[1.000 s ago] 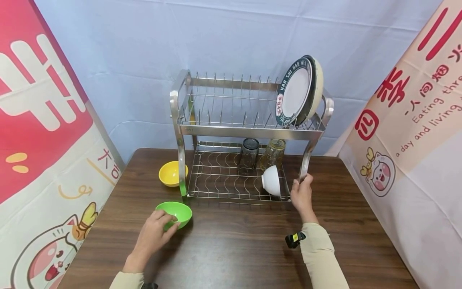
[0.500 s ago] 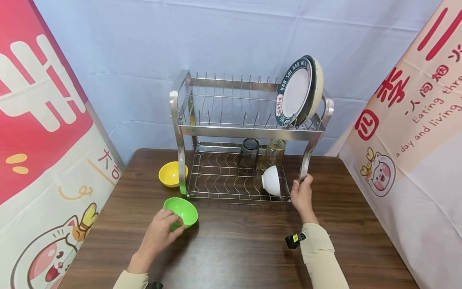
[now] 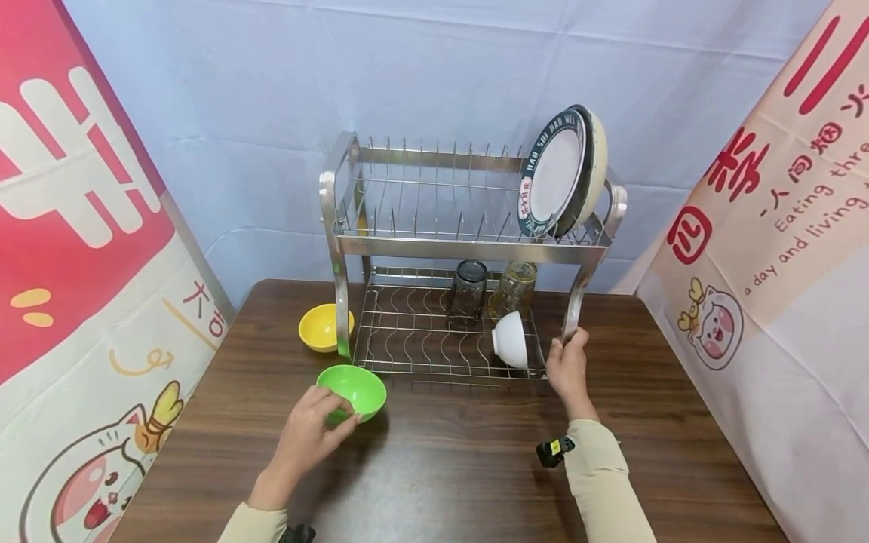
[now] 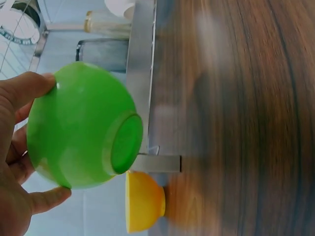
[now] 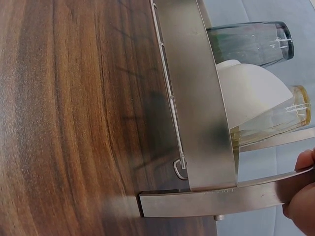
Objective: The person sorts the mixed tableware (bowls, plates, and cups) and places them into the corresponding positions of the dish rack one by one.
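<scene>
A green bowl (image 3: 363,388) hangs above the table, its near rim pinched between the thumb and fingers of my left hand (image 3: 308,430). The left wrist view shows the bowl's outside and its foot ring (image 4: 129,143), clear of the wood. My right hand (image 3: 570,369) grips the front right leg of a two-tier metal dish rack (image 3: 468,247). On the lower tier a white bowl (image 3: 511,341) leans on its side. Behind it stand a dark glass (image 3: 468,290) and a yellowish glass (image 3: 516,286), both upside down.
A yellow bowl (image 3: 319,329) sits on the wooden table (image 3: 462,467) beside the rack's front left leg. Plates (image 3: 553,177) stand on edge at the right of the upper tier. A pale cloth (image 3: 434,68) hangs behind, with printed banners on both sides.
My left hand has carried the green bowl to the right and slightly away from me, closer to the rack's front edge. The right hand stays on the rack leg.
</scene>
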`<state>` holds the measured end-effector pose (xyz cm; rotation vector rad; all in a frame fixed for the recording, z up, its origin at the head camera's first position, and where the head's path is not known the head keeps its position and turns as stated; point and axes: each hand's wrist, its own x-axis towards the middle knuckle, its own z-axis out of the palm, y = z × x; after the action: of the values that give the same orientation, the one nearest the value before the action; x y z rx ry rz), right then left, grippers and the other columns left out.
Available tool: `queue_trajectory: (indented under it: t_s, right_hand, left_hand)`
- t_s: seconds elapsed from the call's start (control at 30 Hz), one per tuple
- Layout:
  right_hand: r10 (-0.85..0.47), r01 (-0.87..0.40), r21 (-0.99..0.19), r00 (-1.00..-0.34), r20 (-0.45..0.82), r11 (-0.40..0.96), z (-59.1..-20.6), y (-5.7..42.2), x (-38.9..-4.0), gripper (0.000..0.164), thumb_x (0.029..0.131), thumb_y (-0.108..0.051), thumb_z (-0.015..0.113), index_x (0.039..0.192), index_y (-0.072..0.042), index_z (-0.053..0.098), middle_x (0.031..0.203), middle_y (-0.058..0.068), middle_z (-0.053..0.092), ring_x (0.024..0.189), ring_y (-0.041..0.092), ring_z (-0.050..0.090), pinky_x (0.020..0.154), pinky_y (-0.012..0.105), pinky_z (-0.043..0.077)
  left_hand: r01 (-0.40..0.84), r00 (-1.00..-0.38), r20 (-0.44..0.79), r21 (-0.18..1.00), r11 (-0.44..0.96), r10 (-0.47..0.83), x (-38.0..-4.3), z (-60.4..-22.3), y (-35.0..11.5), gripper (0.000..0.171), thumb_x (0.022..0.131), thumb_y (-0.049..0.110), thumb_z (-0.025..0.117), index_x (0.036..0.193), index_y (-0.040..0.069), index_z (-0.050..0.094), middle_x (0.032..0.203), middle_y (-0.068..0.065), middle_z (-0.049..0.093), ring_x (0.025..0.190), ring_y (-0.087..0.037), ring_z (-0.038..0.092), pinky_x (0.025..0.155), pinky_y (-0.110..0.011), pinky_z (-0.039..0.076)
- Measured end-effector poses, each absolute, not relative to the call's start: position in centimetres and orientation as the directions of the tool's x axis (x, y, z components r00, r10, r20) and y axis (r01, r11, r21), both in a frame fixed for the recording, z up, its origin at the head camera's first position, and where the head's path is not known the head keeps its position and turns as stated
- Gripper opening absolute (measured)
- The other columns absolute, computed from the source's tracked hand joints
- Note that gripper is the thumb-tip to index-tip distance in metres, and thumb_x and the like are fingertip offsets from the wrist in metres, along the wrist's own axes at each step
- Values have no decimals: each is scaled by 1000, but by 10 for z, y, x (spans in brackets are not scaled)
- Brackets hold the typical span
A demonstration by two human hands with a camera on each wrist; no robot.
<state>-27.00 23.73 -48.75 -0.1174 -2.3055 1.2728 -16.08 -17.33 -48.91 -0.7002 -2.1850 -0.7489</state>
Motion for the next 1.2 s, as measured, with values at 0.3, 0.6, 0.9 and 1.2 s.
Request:
queue_trajectory:
  t_s: [0.3,0.6,0.9,1.2]
  right_hand:
    - [302,-160,-815,-875,379,557,-488,238,-270,33,92,0,42,120,6,26,90,34,50,82,45,48,76,54,37]
    - [292,-162,-811,-878,379,562,-488,239,-270,33,93,0,42,121,6,25,89,34,50,80,45,47,74,54,37]
    - [288,-174,-811,-876,386,559,-488,238,-271,33,94,-1,41,122,6,25,88,33,50,80,44,47,74,54,37]
    - [299,-168,-815,-874,383,554,-488,238,-270,33,93,-1,42,121,6,26,88,33,50,82,44,47,76,54,37]
  left_hand:
    - [703,-575,786,335,627,224,-167,-487,-158,12,69,16,76,72,12,65,75,4,53,78,-20,47,74,-32,39]
    - [746,-528,804,285,602,274,-177,-481,-143,11,72,15,79,73,10,69,76,1,53,82,-25,48,89,-39,37]
    - [754,-496,802,207,623,334,-188,-480,-132,12,67,11,78,72,9,68,77,-1,53,85,-27,49,90,-50,39]
    - [764,-465,813,168,623,350,-199,-485,-122,11,78,16,73,72,8,69,78,-2,54,86,-26,50,91,-50,39]
